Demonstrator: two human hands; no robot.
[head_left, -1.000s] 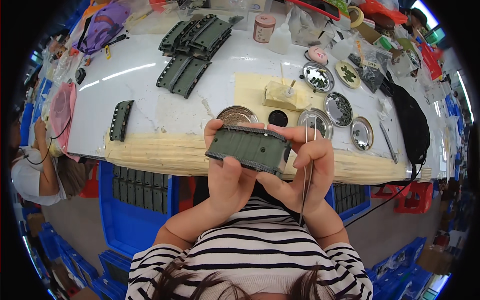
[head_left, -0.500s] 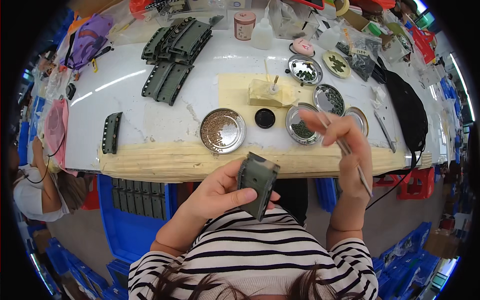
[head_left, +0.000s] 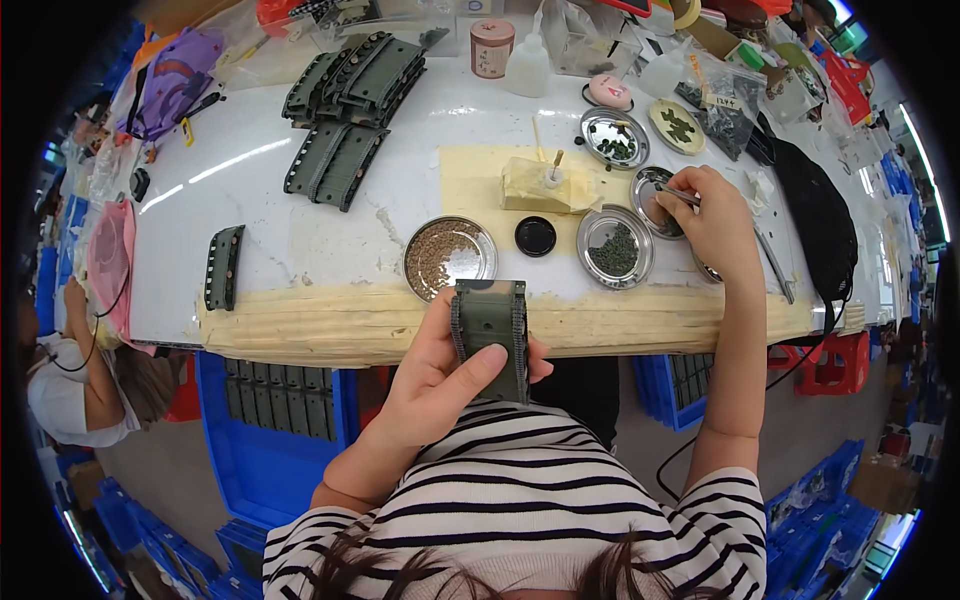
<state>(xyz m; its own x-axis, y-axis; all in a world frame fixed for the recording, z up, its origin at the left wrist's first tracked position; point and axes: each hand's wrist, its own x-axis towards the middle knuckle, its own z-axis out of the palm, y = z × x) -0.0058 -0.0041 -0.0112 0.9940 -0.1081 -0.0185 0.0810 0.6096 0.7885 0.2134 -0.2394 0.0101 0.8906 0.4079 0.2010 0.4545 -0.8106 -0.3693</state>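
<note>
My left hand [head_left: 428,388] grips a dark green moulded plastic piece [head_left: 476,345] with toothed long edges, held upright in front of my striped top, thumb across its face. My right hand [head_left: 718,215] reaches over the table to the right with its fingers pinched on thin metal tweezers [head_left: 680,194]. Their tip points into a round metal dish [head_left: 637,182] of small dark bits, partly covered by the hand. Beside it stands a metal dish of green bits [head_left: 613,252]. A dish of small brown bits [head_left: 440,255] lies just beyond the held piece.
A stack of similar green pieces [head_left: 350,85] lies back left, and a single piece [head_left: 224,268] near left. A taped block [head_left: 545,188] and a black lid [head_left: 535,236] stand mid-table. Below the edge is a blue crate [head_left: 235,465] of pieces. Another person [head_left: 85,385] sits far left.
My right hand has moved forward with the tweezers, from in front of the dishes to over the dark-bits dish. My left hand has turned the green piece more upright and raised it slightly.
</note>
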